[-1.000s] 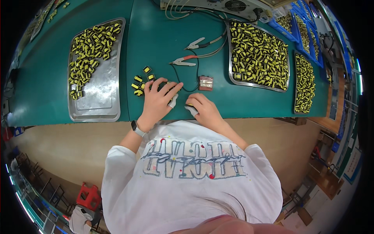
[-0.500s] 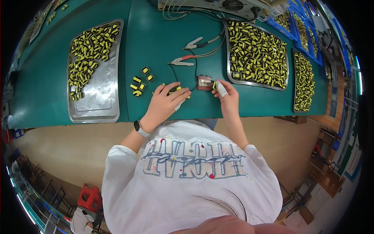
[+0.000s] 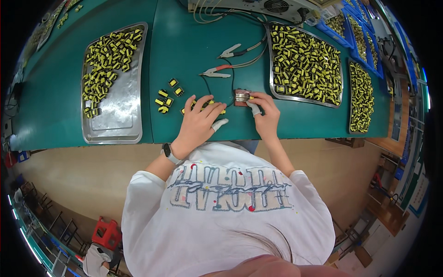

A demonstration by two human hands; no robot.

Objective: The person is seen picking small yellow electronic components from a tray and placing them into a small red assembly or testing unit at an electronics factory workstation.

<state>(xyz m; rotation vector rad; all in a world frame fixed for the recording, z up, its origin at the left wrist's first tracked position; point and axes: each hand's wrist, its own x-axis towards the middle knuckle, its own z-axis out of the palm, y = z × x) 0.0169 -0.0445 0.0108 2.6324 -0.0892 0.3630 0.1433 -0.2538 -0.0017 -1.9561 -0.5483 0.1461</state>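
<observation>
My right hand (image 3: 266, 113), with a white cover on its thumb, pinches a small yellow-and-black transformer (image 3: 251, 97) against the right side of a reddish-brown test fixture (image 3: 241, 103) with metal contacts; the fingers hide most of the part. To the left, my left hand (image 3: 199, 123) lies with fingers spread over a row of transformers (image 3: 203, 102), partly covering them. A white cover sits on one of its digits too. Several loose transformers (image 3: 163, 100) lie further left on the green table.
A metal tray (image 3: 113, 134) partly filled with transformers is at the left. A full tray (image 3: 304, 100) and a narrower one (image 3: 350, 104) stand at the right. Clip leads (image 3: 217, 72) run from a instrument (image 3: 272, 6) at the back. Blue bins (image 3: 340, 38) line the far right.
My right hand has brought the transformer left, from beside the fixture onto it. The left hand's fingers have shifted slightly right, and its covered thumb has spread outward.
</observation>
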